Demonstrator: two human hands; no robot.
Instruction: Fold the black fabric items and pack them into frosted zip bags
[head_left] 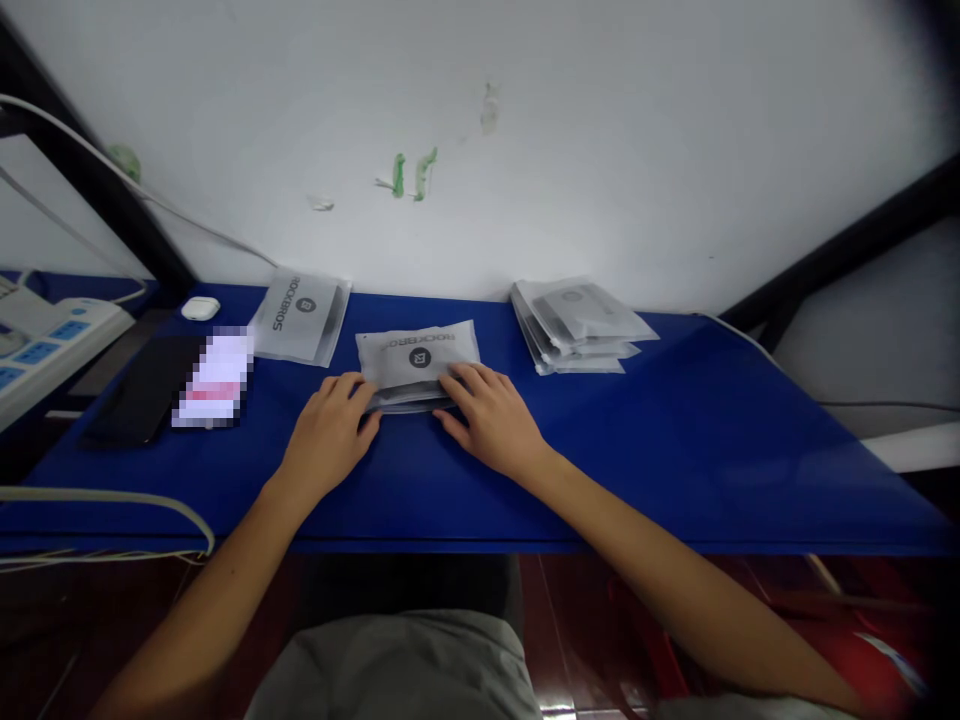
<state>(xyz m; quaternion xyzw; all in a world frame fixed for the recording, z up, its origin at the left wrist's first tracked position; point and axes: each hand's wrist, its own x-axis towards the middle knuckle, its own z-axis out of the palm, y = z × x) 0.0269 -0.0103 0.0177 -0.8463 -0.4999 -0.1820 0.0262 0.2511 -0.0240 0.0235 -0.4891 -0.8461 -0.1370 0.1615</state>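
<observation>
A grey plastic pouch (pixel 417 361) with a dark logo lies in the middle of the blue table (pixel 675 450), with something dark folded inside it. My left hand (pixel 330 432) rests at its near left corner, fingers curled onto the pouch's edge. My right hand (pixel 491 415) lies on its near right edge, fingers pressing down on the pouch. Both hands touch the same pouch and hold it flat on the table.
Another grey pouch (pixel 301 314) lies at the back left, and a stack of several pouches (pixel 576 322) at the back right. A white earbud case (pixel 200 308), a dark phone (pixel 146 390), a blurred card (pixel 215 380) and a power strip (pixel 45 340) sit to the left. A wall rises behind.
</observation>
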